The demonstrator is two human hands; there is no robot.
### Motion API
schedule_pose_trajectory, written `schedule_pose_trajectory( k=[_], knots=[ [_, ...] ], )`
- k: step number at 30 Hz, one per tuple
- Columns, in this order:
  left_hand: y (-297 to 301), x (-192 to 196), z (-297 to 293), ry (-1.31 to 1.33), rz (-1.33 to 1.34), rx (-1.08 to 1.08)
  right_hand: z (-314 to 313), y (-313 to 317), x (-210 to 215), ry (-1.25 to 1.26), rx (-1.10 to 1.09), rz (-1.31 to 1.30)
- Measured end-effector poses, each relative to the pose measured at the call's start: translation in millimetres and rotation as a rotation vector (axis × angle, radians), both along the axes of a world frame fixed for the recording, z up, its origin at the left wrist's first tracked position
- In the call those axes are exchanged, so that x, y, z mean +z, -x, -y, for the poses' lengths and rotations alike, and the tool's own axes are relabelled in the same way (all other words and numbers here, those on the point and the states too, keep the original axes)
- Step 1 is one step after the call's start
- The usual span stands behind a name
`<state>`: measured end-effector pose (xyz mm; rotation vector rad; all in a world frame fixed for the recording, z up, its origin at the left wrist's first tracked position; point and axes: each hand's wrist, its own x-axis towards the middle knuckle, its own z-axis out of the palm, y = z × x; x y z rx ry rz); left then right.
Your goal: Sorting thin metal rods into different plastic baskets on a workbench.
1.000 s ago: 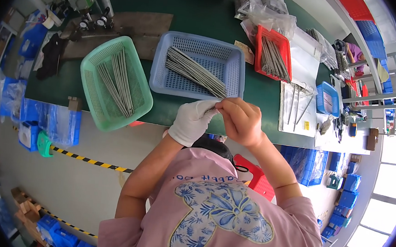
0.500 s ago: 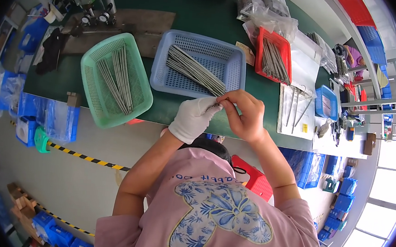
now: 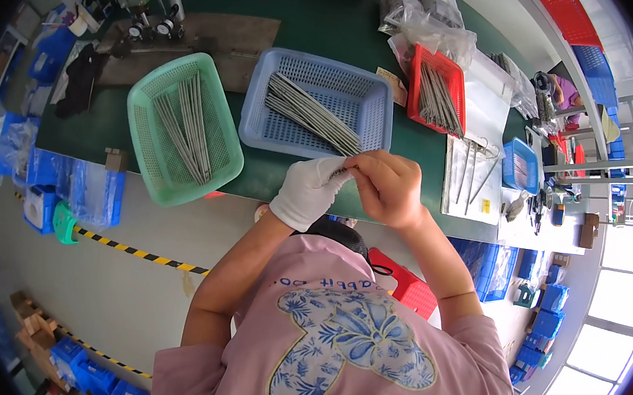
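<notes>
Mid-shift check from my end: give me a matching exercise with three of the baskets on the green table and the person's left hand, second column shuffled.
Things:
1. green basket
2. large blue basket
3. red basket
4. left hand

Place or state:
A. rightmost of these three baskets, next to clear plastic bags
B. gloved in white
C. leftmost of these three baskets
D. middle one of these three baskets

Pairs: 1-C, 2-D, 3-A, 4-B

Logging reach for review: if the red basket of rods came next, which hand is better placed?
Probably the bare right hand: it is nearer the red basket; the gloved left hand sits farther left.
</notes>
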<state>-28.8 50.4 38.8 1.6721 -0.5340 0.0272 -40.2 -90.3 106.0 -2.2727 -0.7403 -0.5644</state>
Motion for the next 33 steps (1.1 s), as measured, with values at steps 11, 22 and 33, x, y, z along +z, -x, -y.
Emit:
schedule_pose_trajectory(
  k=[11,22,33],
  knots=[
    [-3,5,-4,-0.047,0.033,-0.036,-1,-2,1,0.032,0.012,0.028],
    [-4,0,-1,-0.010,0.043,-0.011,-3,-5,0,-0.099,0.016,-0.079],
    [-4,-4,-1,-0.030,0.089,0.008,-3,-9,7,0.120,0.067,0.092]
  ],
)
